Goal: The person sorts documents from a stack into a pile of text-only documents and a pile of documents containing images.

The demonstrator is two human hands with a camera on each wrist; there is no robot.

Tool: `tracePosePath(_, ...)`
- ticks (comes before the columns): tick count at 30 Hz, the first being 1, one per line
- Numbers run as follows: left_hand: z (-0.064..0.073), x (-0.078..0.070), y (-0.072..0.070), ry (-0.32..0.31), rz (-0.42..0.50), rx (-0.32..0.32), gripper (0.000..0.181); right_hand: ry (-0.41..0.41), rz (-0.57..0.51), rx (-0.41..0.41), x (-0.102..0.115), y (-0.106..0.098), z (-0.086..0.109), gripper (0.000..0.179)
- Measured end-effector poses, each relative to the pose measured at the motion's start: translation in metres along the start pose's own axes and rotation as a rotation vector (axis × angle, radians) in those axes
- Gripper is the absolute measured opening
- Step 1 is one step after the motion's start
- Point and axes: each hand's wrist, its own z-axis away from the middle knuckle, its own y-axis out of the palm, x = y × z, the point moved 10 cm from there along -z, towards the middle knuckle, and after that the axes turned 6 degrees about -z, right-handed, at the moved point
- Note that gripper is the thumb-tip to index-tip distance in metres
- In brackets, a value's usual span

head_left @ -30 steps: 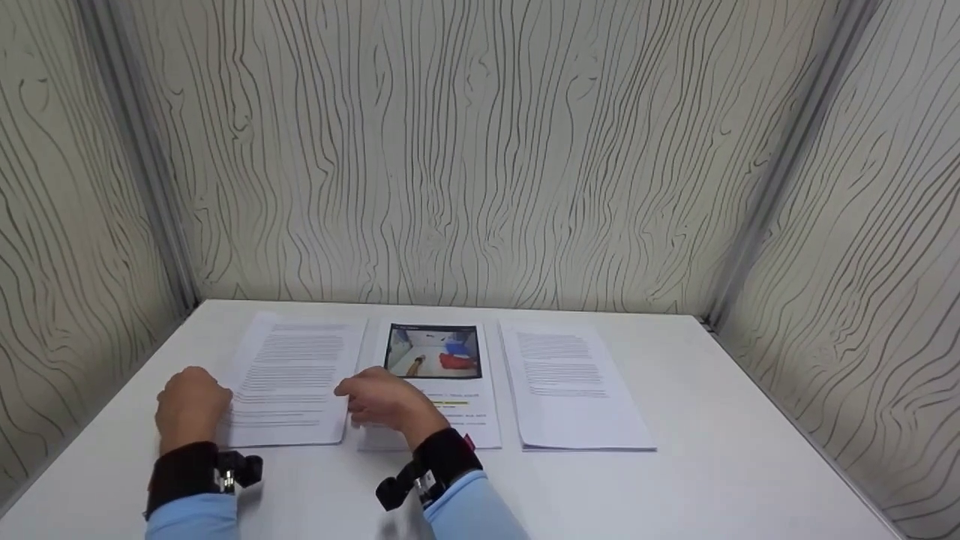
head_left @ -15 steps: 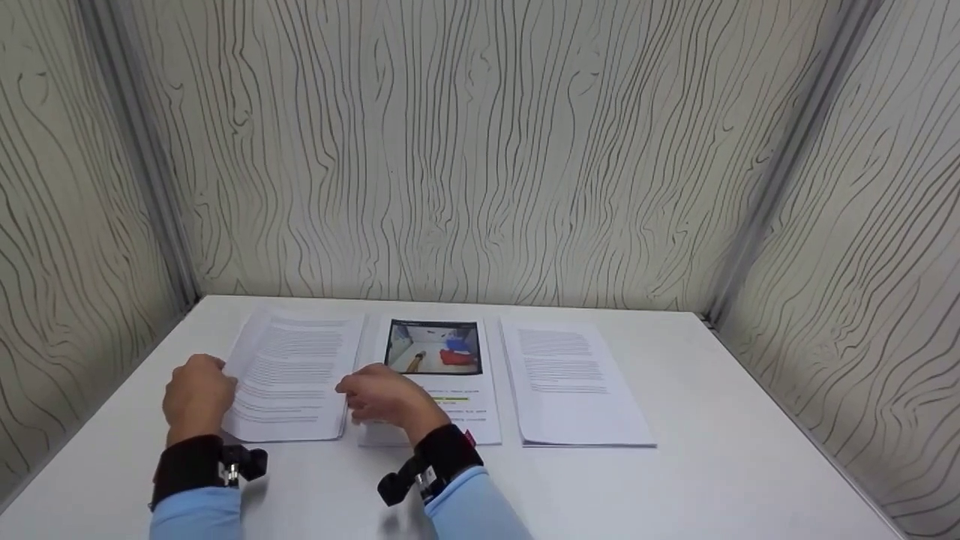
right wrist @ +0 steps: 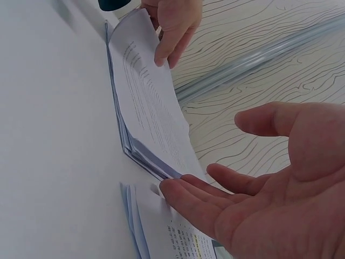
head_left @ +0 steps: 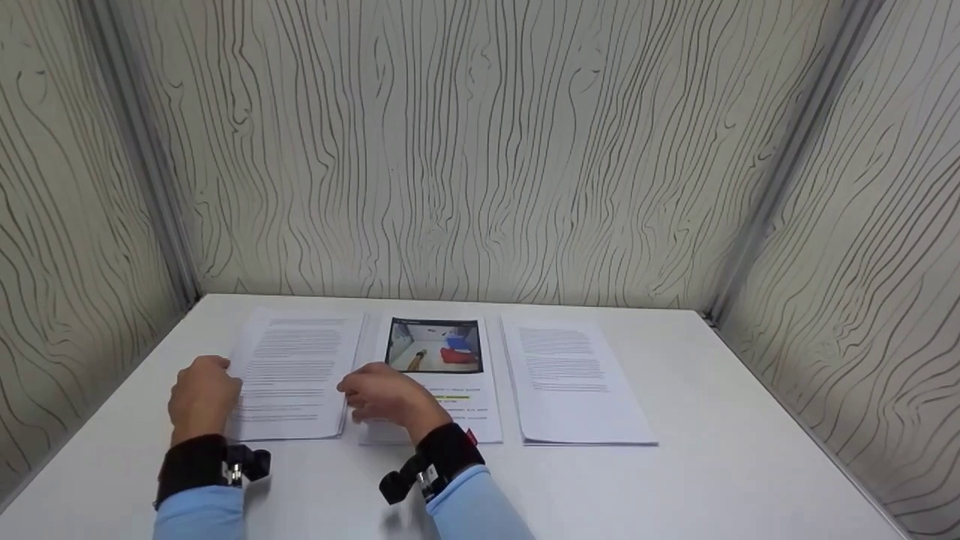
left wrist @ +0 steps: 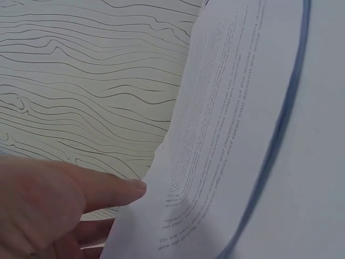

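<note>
A stack of printed sheets (head_left: 292,379) lies on the left of the white table, between my two hands. My left hand (head_left: 204,396) pinches its left edge. In the left wrist view the thumb (left wrist: 121,190) lies over the top sheet and the other fingers are partly hidden behind the edge, which bends upward. My right hand (head_left: 390,397) is at the stack's right edge. In the right wrist view its fingers (right wrist: 197,202) are loosely extended with the fingertips right at the edge, and the thumb (right wrist: 264,120) stands well apart from them.
To the right of that stack lies a second stack (head_left: 435,382) with a colour picture and a yellow highlighted line, partly covered by my right hand. Further right is a third printed stack (head_left: 574,382). Wood-grain patterned panels (head_left: 450,150) enclose the table (head_left: 720,465) at the back and sides.
My left hand has moved slightly right and onto the stack's left edge. That edge rose half a second ago and looks lower now. My right hand has stayed nearly in place.
</note>
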Motion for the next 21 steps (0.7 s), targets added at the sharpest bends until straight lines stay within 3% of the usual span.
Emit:
tracePosePath(6, 0.0, -0.003, 0.002, 0.016, 0.011, 0.012, 0.042, -0.004, 0.002, 0.002, 0.0, -0.001, 0.001, 0.046)
tracePosePath(12, 0.0, -0.011, -0.005, 0.089, 0.091, -0.002, 0.027, -0.005, 0.011, 0.004, -0.002, -0.002, 0.0, 0.045)
tracePosePath(21, 0.0, -0.02, -0.016, 0.122, 0.198, -0.034, 0.034, 0.007, 0.007, -0.017, -0.003, -0.004, -0.001, 0.044)
